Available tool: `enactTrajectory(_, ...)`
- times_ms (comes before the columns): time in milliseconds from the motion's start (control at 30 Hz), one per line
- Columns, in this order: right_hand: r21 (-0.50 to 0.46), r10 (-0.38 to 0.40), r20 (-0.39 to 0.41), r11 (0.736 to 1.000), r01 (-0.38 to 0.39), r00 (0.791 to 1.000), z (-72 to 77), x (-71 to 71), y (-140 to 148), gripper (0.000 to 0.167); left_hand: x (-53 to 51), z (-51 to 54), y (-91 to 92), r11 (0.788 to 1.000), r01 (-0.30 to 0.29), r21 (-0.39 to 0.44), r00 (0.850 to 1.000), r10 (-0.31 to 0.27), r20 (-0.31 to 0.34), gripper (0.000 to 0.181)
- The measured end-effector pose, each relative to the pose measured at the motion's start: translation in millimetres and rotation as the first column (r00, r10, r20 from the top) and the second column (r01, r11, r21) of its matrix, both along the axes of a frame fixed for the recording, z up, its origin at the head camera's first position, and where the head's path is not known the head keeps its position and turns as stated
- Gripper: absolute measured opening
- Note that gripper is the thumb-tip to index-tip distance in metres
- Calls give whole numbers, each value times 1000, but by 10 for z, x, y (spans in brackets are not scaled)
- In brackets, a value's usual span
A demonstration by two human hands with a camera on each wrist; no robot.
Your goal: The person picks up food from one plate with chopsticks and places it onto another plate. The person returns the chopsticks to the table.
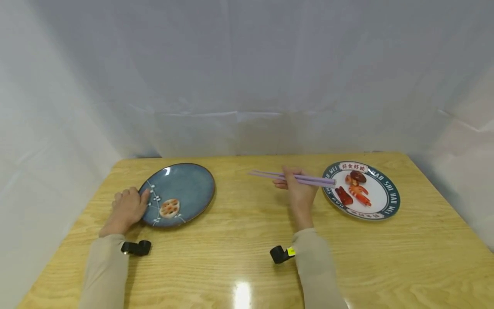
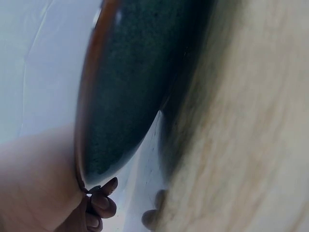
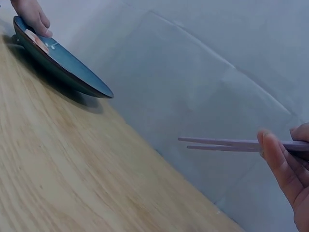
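Observation:
My left hand (image 1: 129,208) holds the left rim of a blue plate (image 1: 189,184) with a white blossom pattern, thumb over the rim and fingers curled under it in the left wrist view. One lotus root slice (image 1: 170,208) lies on that plate. My right hand (image 1: 300,195) grips a pair of purple chopsticks (image 1: 308,179) above the table, their tips pointing left and slightly apart with nothing between them. Beside it on the right, a white plate (image 1: 380,195) with a dark lettered rim bears a shrimp (image 1: 359,194), a mushroom (image 1: 357,177) and a dark red piece of food (image 1: 343,195).
Both plates are on a light wooden table (image 1: 216,257), with its far edge against a grey-white sheet (image 1: 247,86). A black wrist camera (image 1: 137,247) is strapped to the left wrist and another black camera (image 1: 278,254) to the right.

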State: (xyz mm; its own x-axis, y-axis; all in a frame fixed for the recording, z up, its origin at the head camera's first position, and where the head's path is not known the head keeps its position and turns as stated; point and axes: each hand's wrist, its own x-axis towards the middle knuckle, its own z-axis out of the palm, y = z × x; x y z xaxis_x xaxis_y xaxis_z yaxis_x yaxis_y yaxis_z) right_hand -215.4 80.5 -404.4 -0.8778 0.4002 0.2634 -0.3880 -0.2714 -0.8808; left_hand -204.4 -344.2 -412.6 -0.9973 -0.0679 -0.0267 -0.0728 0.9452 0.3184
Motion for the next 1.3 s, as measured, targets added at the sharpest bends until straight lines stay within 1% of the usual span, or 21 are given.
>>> enactTrajectory(67,30,-20,29,999,19,999,24,33,42,21,8,-8,4,1000,-2,5,1000,2,8,64)
enactTrajectory(133,52,-53,69,997,49,996,99,83,71,22,16,-9,12,1000,-3,4,1000,3,10,64)
enactTrajectory(200,37,-64,87,997,61,994,124,93,115,23,16,-7,23,1000,-6,5,1000,6,7,63)
enactTrajectory(233,36,-74,86,997,71,994,141,96,135,22,16,-4,26,1000,-7,5,1000,7,6,63)
enactTrajectory(333,-11,-90,51,996,91,995,161,82,198,21,10,11,27,1000,-4,1,1000,4,-3,63)
enactTrajectory(367,-42,-78,29,996,80,997,142,65,230,20,7,16,26,1000,-4,-1,1000,4,-6,63)
enactTrajectory(500,-57,-97,-16,994,96,995,162,61,289,18,-4,21,20,1000,-1,-5,1000,1,-15,64)
enactTrajectory(567,-67,-98,-19,993,96,995,167,68,311,19,-2,18,11,1000,-1,-4,1000,1,-10,64)
enactTrajectory(600,-55,-116,-7,992,116,993,195,85,306,19,-1,15,7,1000,-2,-3,1000,2,-6,64)
enactTrajectory(733,-56,-131,10,990,131,991,222,106,343,19,8,4,2,1000,-4,-1,1000,4,4,64)
enactTrajectory(800,-39,-145,9,989,145,989,250,118,366,20,8,-2,9,1000,-5,0,1000,5,2,64)
enactTrajectory(833,-25,-147,8,989,147,989,292,143,376,21,5,-1,13,1000,-4,1,1000,4,-1,64)
enactTrajectory(933,26,-150,6,988,150,989,345,178,440,23,-10,1,12,1000,-3,2,1000,3,-3,64)
enactTrajectory(1033,66,-159,11,985,158,987,390,207,500,26,-16,11,6,1000,-3,7,1000,3,5,64)
enactTrajectory(1067,75,-167,14,983,166,986,378,198,524,26,-16,15,4,1000,-4,8,1000,4,9,65)
enactTrajectory(1167,87,-189,16,979,187,982,413,213,553,26,-8,22,3,1000,-4,14,1000,4,13,65)
enactTrajectory(1300,92,-202,-21,975,203,979,430,231,588,26,4,10,4,1000,-3,13,1000,3,17,64)
